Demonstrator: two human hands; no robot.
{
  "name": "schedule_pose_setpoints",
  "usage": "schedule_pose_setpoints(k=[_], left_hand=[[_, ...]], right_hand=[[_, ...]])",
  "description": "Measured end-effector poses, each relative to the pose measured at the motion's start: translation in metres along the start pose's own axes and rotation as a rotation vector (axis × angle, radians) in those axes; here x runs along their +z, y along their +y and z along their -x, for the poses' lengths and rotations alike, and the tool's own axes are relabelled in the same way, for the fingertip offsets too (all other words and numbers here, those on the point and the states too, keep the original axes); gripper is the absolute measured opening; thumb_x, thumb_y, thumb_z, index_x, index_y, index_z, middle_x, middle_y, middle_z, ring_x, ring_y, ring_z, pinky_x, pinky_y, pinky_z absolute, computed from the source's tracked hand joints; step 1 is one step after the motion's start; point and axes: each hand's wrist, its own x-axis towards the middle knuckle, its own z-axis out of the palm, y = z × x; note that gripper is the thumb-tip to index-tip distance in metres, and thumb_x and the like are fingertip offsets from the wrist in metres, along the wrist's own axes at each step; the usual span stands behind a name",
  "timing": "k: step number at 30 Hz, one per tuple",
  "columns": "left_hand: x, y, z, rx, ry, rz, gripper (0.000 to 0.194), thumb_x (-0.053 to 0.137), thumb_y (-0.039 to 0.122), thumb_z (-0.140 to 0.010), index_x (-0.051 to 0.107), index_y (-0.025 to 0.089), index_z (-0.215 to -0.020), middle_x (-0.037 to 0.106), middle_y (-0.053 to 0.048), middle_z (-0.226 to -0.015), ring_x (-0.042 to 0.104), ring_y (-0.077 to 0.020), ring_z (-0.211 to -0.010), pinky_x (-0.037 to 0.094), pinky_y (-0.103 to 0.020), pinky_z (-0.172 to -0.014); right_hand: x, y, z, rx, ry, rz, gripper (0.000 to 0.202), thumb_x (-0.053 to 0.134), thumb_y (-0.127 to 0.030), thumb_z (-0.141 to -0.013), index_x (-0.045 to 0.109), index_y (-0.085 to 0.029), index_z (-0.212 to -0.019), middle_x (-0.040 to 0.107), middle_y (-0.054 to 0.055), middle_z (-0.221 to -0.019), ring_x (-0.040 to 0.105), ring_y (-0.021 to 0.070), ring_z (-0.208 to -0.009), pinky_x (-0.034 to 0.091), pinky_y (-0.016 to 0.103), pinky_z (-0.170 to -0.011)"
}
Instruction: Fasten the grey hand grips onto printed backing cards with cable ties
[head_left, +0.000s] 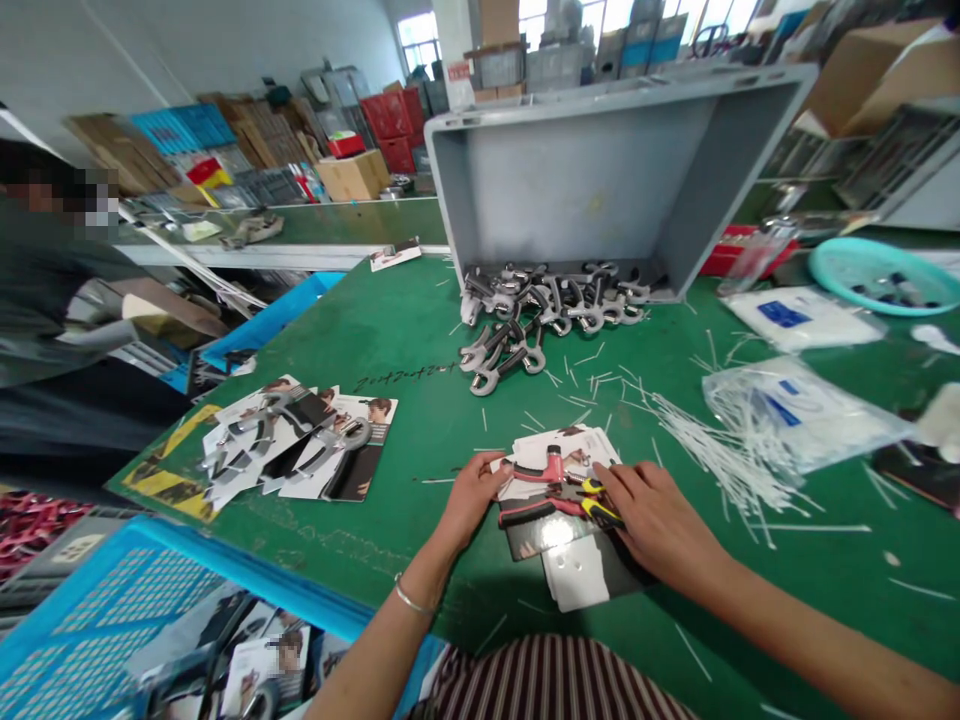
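On the green bench (360, 345), one gray crate (570, 190) at one o'clock holds many gray tools (559, 305); at five, one red-black tool (554, 466) lies on cards (576, 580) between curled left hand (474, 498) and right hand (654, 512), grip unclear.

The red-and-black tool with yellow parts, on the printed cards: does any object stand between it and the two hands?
Nothing visible does. The left hand is at the left end of the tool, the right hand at its yellow parts; the printed cards lie underneath. The thin white plastic ties lie farther right.
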Motion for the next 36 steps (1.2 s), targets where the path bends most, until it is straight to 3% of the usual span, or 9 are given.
schedule_pose_setpoints(k=[6, 16, 23, 28, 33, 36], left_hand=[[0.0, 0.001, 0.001, 0.013, -0.016, 0.058, 0.047, 0.074, 0.046, -0.073, 0.064, 0.014, -0.106, 0.064, -0.002, -0.079, 0.057, -0.0127, -0.065, 0.044, -0.022, -0.056], [-0.003, 0.004, 0.005, 0.013, -0.049, 0.064, 0.044, 0.07, 0.047, -0.078, 0.063, 0.015, -0.108, 0.062, 0.0, -0.076, 0.056, -0.013, -0.066, 0.042, -0.022, -0.058], [-0.004, 0.002, 0.004, 0.016, -0.059, 0.088, 0.043, 0.071, 0.046, -0.078, 0.063, 0.015, -0.106, 0.061, 0.001, -0.074, 0.055, -0.0125, -0.066, 0.041, -0.021, -0.057], [-0.005, -0.005, 0.001, 0.012, -0.076, 0.121, 0.045, 0.071, 0.047, -0.076, 0.062, 0.015, -0.107, 0.065, -0.002, -0.081, 0.059, -0.0142, -0.069, 0.043, -0.022, -0.058], [-0.003, -0.005, -0.002, 0.001, -0.074, 0.143, 0.043, 0.072, 0.046, -0.076, 0.061, 0.014, -0.102, 0.064, -0.001, -0.078, 0.057, -0.0122, -0.065, 0.04, -0.021, -0.056], [-0.003, -0.004, -0.003, -0.013, -0.085, 0.15, 0.044, 0.073, 0.048, -0.075, 0.061, 0.014, -0.101, 0.063, 0.001, -0.074, 0.056, -0.0111, -0.061, 0.039, -0.02, -0.054]], right_hand=[[0.001, -0.001, -0.001, 0.04, 0.003, 0.035, 0.051, 0.052, -0.012, -0.084, 0.05, -0.006, -0.135, 0.061, 0.017, -0.116, 0.05, 0.031, -0.098, 0.042, 0.046, -0.089], [-0.006, 0.001, -0.007, -0.046, -0.026, 0.101, 0.045, 0.045, -0.011, -0.089, 0.053, -0.01, -0.133, 0.063, 0.016, -0.112, 0.052, 0.0309, -0.1, 0.042, 0.045, -0.087], [-0.01, -0.004, -0.012, -0.021, -0.061, 0.109, 0.04, 0.048, -0.012, -0.089, 0.057, -0.011, -0.128, 0.064, 0.016, -0.107, 0.053, 0.0308, -0.097, 0.043, 0.044, -0.087], [-0.013, -0.006, -0.017, 0.031, -0.197, -0.019, 0.022, 0.052, -0.018, -0.088, 0.063, -0.015, -0.107, 0.066, 0.013, -0.101, 0.059, 0.0297, -0.096, 0.046, 0.039, -0.081], [-0.013, 0.008, -0.018, 0.107, -0.359, -0.212, 0.023, 0.05, -0.024, -0.091, 0.062, -0.016, -0.108, 0.069, 0.013, -0.099, 0.066, 0.0269, -0.087, 0.047, 0.033, -0.073], [-0.014, 0.006, -0.015, 0.05, -0.397, -0.428, 0.028, 0.048, -0.036, -0.095, 0.063, -0.02, -0.112, 0.071, 0.009, -0.098, 0.067, 0.0241, -0.086, 0.047, 0.031, -0.075]])
